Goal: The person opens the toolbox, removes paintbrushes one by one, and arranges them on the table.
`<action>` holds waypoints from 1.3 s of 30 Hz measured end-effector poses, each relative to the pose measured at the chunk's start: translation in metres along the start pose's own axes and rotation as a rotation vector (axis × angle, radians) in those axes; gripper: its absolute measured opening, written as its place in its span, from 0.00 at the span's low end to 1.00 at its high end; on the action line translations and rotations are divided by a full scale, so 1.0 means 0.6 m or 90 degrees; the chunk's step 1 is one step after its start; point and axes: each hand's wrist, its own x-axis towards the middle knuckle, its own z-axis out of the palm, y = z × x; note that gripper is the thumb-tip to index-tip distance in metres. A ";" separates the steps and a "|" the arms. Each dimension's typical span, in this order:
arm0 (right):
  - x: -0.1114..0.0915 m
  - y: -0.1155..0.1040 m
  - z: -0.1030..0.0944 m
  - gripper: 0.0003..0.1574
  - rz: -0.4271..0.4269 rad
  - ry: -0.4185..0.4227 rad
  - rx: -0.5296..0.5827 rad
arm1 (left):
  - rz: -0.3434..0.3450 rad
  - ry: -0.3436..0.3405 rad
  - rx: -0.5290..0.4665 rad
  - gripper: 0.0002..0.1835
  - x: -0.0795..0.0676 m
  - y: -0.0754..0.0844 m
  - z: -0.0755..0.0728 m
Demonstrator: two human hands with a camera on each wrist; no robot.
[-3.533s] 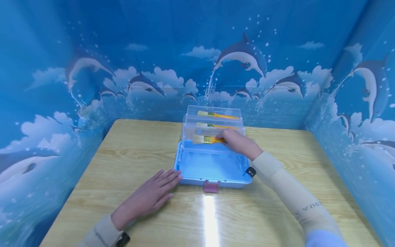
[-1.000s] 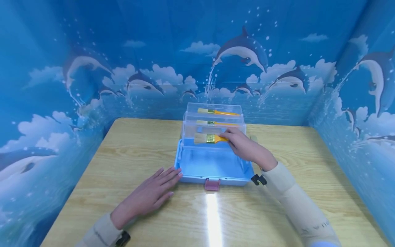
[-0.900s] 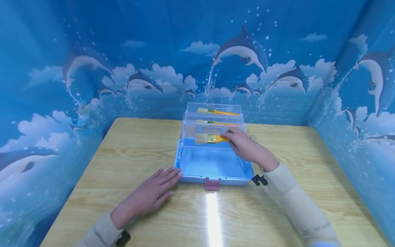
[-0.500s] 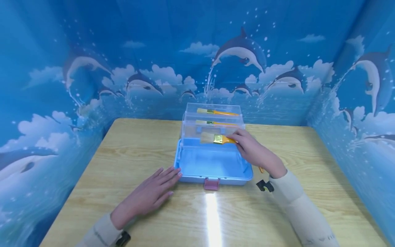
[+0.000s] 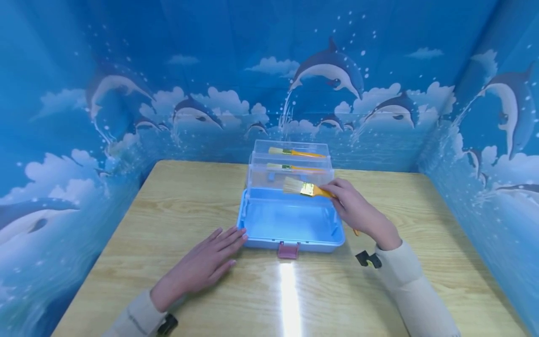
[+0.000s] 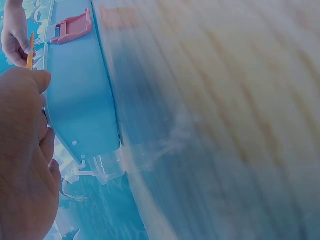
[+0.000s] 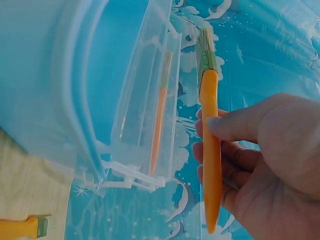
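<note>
My right hand pinches a wide flat paintbrush by its orange handle, thumb on one side and fingers on the other. The brush is over the open blue storage box, pale bristles pointing left. My left hand lies with fingers extended, fingertips at the box's front left corner. Clear stepped trays rise at the back of the box. A brush lies in the top tray and a thinner brush in the tray below.
A wooden table carries the box, whose pink latch hangs at the front. Another orange-handled brush lies on the table to the right of the box. Blue dolphin-printed sheets surround the table.
My right hand has drawn the wide paintbrush rightward and a little toward me, away from the clear trays, and the brush now slants slightly. My left hand has stayed in place.
</note>
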 end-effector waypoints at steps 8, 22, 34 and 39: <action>-0.017 0.014 -0.001 0.28 0.007 0.060 0.013 | 0.007 0.011 -0.001 0.34 -0.002 0.000 -0.001; -0.044 0.036 -0.005 0.28 0.011 0.122 0.004 | 0.019 0.035 0.019 0.34 -0.001 0.000 0.001; -0.069 0.056 -0.008 0.28 0.043 0.144 0.006 | 0.009 0.026 0.028 0.34 0.001 0.002 0.000; -0.080 0.063 -0.002 0.28 0.052 0.158 0.007 | 0.017 0.028 0.025 0.34 -0.001 0.003 -0.002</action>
